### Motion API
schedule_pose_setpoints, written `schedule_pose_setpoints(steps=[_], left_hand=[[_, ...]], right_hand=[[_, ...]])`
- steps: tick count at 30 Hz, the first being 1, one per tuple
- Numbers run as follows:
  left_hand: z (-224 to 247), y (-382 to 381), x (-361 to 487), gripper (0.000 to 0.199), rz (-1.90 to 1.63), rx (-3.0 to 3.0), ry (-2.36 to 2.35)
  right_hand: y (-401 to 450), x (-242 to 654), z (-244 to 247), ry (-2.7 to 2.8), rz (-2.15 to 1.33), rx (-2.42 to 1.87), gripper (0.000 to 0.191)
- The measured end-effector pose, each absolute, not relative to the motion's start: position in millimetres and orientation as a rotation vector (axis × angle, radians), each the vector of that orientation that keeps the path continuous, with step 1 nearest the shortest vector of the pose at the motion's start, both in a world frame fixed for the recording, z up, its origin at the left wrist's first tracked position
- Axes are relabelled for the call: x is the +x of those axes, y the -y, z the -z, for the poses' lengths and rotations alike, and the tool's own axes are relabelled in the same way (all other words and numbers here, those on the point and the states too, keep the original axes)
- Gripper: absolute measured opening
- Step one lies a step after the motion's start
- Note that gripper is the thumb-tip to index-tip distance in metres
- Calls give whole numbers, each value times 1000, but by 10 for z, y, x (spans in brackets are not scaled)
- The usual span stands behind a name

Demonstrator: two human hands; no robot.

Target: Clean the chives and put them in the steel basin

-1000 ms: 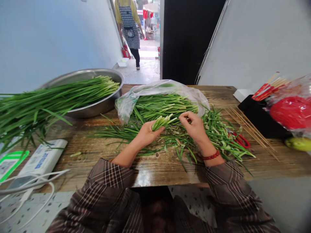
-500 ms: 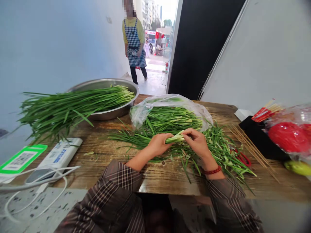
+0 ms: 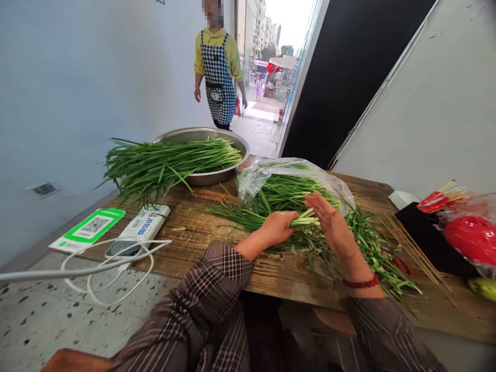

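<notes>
My left hand (image 3: 276, 228) is closed around a small bunch of green chives (image 3: 305, 219), whose pale ends stick out to the right. Beside those ends, my right hand (image 3: 334, 227) is raised with its fingers stretched out, holding nothing. Behind both hands a clear plastic bag (image 3: 251, 182) lies partly over a pile of chives (image 3: 284, 192). Loose leaves and trimmings (image 3: 368, 243) spread over the wooden table (image 3: 201, 227) to the right of and under my right hand.
A metal bowl (image 3: 245, 147) heaped with chives stands back left. Nearer are a white box (image 3: 149, 225), cables and a green-framed code card (image 3: 93, 226). Thin sticks (image 3: 416, 250), red scissor handles (image 3: 402, 266) and a black box (image 3: 434, 240) lie right. A person in an apron (image 3: 219, 72) is beyond the table.
My right hand has opened and come away from the chive ends, which it was pinching. The view has shifted left, and the person in the apron is nearer.
</notes>
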State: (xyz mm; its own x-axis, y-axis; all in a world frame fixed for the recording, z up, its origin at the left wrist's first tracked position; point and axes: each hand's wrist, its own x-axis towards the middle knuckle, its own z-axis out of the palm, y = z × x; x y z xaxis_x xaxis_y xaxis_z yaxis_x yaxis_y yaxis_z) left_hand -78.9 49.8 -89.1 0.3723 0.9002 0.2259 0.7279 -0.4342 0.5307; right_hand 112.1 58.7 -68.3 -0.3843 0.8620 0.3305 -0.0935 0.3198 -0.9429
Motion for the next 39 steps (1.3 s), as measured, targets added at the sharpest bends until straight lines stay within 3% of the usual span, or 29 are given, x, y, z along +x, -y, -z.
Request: schedule_pose_setpoints(steps=[7,13,20,24,26,30,36,39], left_hand=[[675,-400,-626,24,-861,2400,-1634],[576,-333,-493,52,-886,2690,-1509],[551,-363,-446,54,-902,2751,-1588],[585,-418,-494,63,-1026,2669,-1650],[625,-455,-599,69,-1061,2622,-1677],[752,-560,-993,71,-925,2364,-1898],[921,-808,-1517,47,-964,2039,-1998],[928,-876,-1571,46,-975,1950,-1990]], right_hand=[[-475,994,1021,1616,-1197,-884,79],[-337,470,978,1360,-1198,-857,61],[-360,267,691,1067,-1104,-874,55],[-369,260,480,869,-980,-847,33],[-394,379,312,856,-914,-757,29],[-536,975,-134,854,-807,-589,43],[-779,2129,-608,913,-564,-626,53],[-798,2454,-700,862,-528,-585,53]])
